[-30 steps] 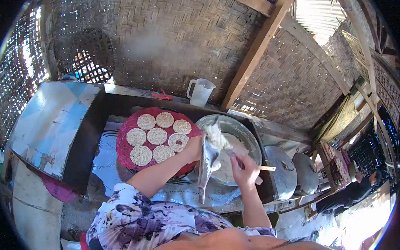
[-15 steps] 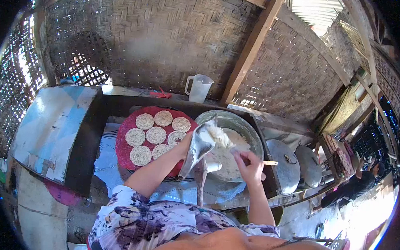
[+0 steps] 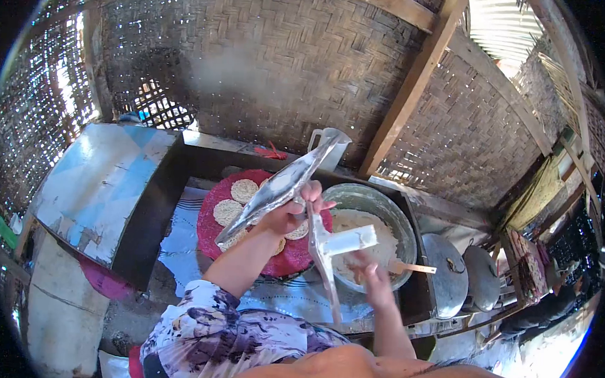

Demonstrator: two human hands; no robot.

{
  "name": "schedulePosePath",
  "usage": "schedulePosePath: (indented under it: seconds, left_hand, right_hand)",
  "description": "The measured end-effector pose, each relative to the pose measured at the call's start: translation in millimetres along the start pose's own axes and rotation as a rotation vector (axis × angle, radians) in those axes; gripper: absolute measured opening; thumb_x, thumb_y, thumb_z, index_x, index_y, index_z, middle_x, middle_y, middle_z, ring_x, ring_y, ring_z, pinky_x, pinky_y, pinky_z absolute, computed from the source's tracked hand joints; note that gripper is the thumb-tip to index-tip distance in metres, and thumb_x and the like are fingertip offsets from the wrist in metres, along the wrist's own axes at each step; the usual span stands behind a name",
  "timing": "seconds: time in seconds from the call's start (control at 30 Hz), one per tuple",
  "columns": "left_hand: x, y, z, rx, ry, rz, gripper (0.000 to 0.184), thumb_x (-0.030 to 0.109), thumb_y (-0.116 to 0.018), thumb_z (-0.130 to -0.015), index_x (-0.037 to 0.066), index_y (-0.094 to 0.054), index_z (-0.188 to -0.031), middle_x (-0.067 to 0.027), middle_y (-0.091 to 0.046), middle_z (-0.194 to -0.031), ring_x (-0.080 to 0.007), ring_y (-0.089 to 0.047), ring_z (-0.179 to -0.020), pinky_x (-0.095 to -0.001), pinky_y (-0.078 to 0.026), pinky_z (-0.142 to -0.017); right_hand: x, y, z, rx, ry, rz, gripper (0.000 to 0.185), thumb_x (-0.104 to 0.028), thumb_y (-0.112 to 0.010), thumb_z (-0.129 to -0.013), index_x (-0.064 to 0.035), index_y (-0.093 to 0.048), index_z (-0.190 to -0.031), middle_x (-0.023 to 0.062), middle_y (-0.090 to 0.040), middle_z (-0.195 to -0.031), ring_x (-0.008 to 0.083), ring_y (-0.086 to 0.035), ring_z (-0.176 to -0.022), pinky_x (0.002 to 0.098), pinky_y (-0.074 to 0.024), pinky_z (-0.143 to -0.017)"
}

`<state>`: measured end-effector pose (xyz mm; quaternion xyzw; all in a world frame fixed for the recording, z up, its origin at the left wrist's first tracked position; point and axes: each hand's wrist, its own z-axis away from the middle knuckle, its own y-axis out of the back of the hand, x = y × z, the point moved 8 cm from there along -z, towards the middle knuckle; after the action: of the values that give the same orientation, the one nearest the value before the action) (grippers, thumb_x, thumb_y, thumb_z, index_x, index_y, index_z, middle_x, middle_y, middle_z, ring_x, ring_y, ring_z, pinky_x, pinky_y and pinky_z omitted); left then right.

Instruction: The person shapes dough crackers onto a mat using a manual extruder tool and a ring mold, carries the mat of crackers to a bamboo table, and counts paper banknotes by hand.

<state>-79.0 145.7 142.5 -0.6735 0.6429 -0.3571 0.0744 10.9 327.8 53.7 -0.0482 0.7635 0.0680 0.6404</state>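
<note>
My left hand (image 3: 291, 214) is closed around a dough-smeared press with two long arms. One broad flat arm (image 3: 282, 185) slants up to the right; the other (image 3: 322, 257) points down and carries a pale cylinder (image 3: 349, 240). My right hand (image 3: 378, 285), smeared by motion, is over the front of a metal basin (image 3: 409, 224); its fingers are unclear. Pale dough (image 3: 365, 222) lies inside the basin, with a wooden utensil (image 3: 417, 268) across its right rim. Behind my left hand, round lacy dough pieces (image 3: 244, 190) rest on a red round mat (image 3: 210, 205), partly covered by the press.
Behind the press stands a clear plastic jug (image 3: 334, 150), with a red item (image 3: 270, 151) to its left. Two round metal lids (image 3: 445, 276) are right of the basin. A blue-white box (image 3: 100, 187) stands at the left. A person in dark clothes (image 3: 540, 311) is far right.
The press has turned, its flat arm swinging up and left and its cylinder coming into view. Dough between my hands no longer shows. My right hand has moved lower. The camera view has shifted.
</note>
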Motion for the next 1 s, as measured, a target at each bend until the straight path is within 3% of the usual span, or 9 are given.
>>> schedulePosePath:
  seconds: [0.1, 0.2, 0.27, 0.33, 0.53, 0.63, 0.7, 0.83, 1.0]
  left_hand:
    - [-9.1, -25.5, -7.4, -0.143, -0.020, 0.109, 0.019, 0.010, -0.068, -0.066, 0.008, -0.052, -0.076, -0.0018, -0.044, -0.082, -0.0169, -0.054, -0.073, -0.0479, -0.036, -0.095]
    - [-5.9, -21.4, -3.6, -0.135, -0.004, -0.127, 0.033, 0.015, -0.068, -0.071, 0.005, -0.052, -0.099, -0.0022, -0.049, -0.093, -0.0144, -0.055, -0.075, -0.0451, -0.036, -0.096]
    - [12.7, -2.2, 13.0, 0.058, 0.039, -0.578, 0.052, 0.017, -0.069, -0.070, 0.004, -0.044, -0.114, -0.0053, -0.050, -0.104, -0.0139, -0.053, -0.086, -0.0403, -0.037, -0.094]
    - [32.6, 1.5, 29.6, 0.062, 0.041, -1.077, 0.073, 0.020, -0.071, -0.067, 0.003, -0.034, -0.128, -0.0096, -0.049, -0.118, -0.0147, -0.049, -0.103, -0.0334, -0.040, -0.091]
    - [25.3, 8.1, 59.9, 0.155, 0.312, -0.860, 0.043, 0.020, -0.063, -0.072, 0.002, -0.051, -0.110, -0.0110, -0.059, -0.105, -0.0205, -0.057, -0.095, -0.0351, -0.043, -0.086]
    - [29.2, 11.9, 59.4, 0.237, 0.174, -0.789, 0.029, 0.024, -0.054, -0.078, 0.005, -0.055, -0.100, -0.0113, -0.060, -0.099, -0.0210, -0.059, -0.087, -0.0379, -0.047, -0.079]
    - [32.4, 7.5, 56.1, 0.040, 0.059, -1.245, 0.029, 0.032, -0.050, -0.079, 0.007, -0.055, -0.094, -0.0114, -0.060, -0.091, -0.0235, -0.058, -0.084, -0.0422, -0.046, -0.078]
    - [19.4, 23.7, 62.1, -0.099, 0.053, -1.569, 0.036, 0.040, -0.041, -0.081, 0.010, -0.054, -0.096, -0.0110, -0.059, -0.089, -0.0272, -0.057, -0.083, -0.0474, -0.043, -0.081]
    - [25.5, 1.0, 61.6, -0.094, 0.037, -1.996, 0.038, 0.039, -0.062, -0.060, 0.014, -0.060, -0.089, -0.0046, -0.060, -0.091, -0.0185, -0.055, -0.095, -0.0382, -0.026, -0.099]
  right_hand:
    - [-17.0, -105.6, 9.3, -0.445, -0.285, -0.860, 0.098, -0.075, -0.035, -0.068, 0.0000, -0.027, -0.129, 0.0226, -0.040, -0.125, 0.0326, -0.050, -0.102, 0.0459, -0.0361, -0.089]
    - [-43.0, -128.1, 11.8, -0.644, -0.260, -1.498, 0.088, -0.072, -0.039, -0.070, 0.0009, -0.038, -0.120, 0.0269, -0.052, -0.103, 0.0235, -0.054, -0.050, 0.0292, -0.0437, -0.039]
    - [-36.2, -105.3, 3.9, -0.678, -0.339, -1.256, 0.077, -0.065, -0.041, -0.075, -0.0010, -0.039, -0.117, 0.0270, -0.052, -0.096, 0.0187, -0.041, -0.034, 0.0238, -0.0285, -0.024]
    - [-57.3, -79.1, -5.1, -0.369, -0.098, -1.088, 0.081, -0.066, -0.042, -0.075, -0.0012, -0.034, -0.122, 0.0255, -0.048, -0.109, 0.0168, -0.048, -0.041, 0.0221, -0.0338, -0.028]
    - [-113.7, -64.3, -33.3, -0.132, 0.206, -0.250, 0.093, -0.042, -0.061, -0.076, -0.0152, 0.004, -0.137, 0.0193, -0.039, -0.122, 0.0197, -0.061, -0.067, 0.0181, -0.0415, -0.037]
    - [-123.9, -68.0, -38.2, -0.052, 0.417, 0.189, 0.088, -0.023, -0.067, -0.071, -0.0131, -0.010, -0.137, 0.0190, -0.039, -0.122, 0.0243, -0.058, -0.084, 0.0274, -0.0498, -0.055]
    - [-135.1, -77.4, -36.1, -0.067, 0.623, 0.702, 0.086, -0.015, -0.068, -0.066, -0.0123, -0.017, -0.136, 0.0196, -0.039, -0.121, 0.0281, -0.055, -0.092, 0.0329, -0.0512, -0.064]
    - [-152.1, -104.2, -26.1, -0.061, 0.781, 0.929, 0.078, -0.016, -0.070, -0.062, -0.0111, -0.032, -0.129, 0.0192, -0.041, -0.115, 0.0352, -0.052, -0.096, 0.0379, -0.0519, -0.063]
    - [-130.9, -118.6, -25.1, -0.089, 0.779, 1.042, 0.078, -0.024, -0.074, -0.059, -0.0146, -0.036, -0.127, 0.0185, -0.038, -0.117, 0.0356, -0.053, -0.094, 0.0373, -0.0525, -0.061]
